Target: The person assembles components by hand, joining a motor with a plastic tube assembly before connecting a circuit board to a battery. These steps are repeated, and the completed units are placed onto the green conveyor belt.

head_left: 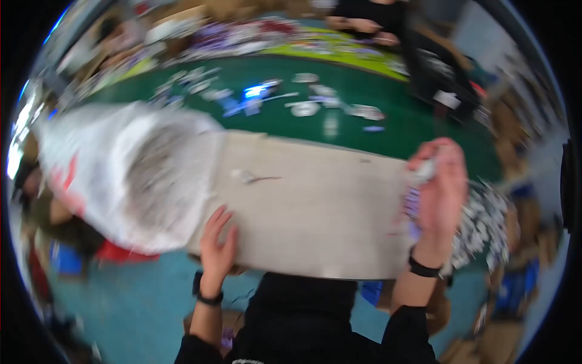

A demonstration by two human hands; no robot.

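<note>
My left hand [218,246] rests by the left edge of a beige board [315,212], fingers apart and nothing in them. Just beyond it lies a large white sack [91,158], its mouth turned toward the board and its inside filled with a greyish mass too blurred to name. On the board sits a small white round piece with a thin dark tail [247,177]. Over the board's right end, my right hand [445,182] is closed around a small white piece [424,171], smeared by motion. Purple strips [412,203] show beside that palm.
Many white and grey small parts [485,227] are heaped right of the board. Across the green table [260,121] lie scattered white and blue pieces [305,109] and a glowing blue light [260,90]. Another person's hands [364,25] are at the far side, near a black bag-like thing [442,79].
</note>
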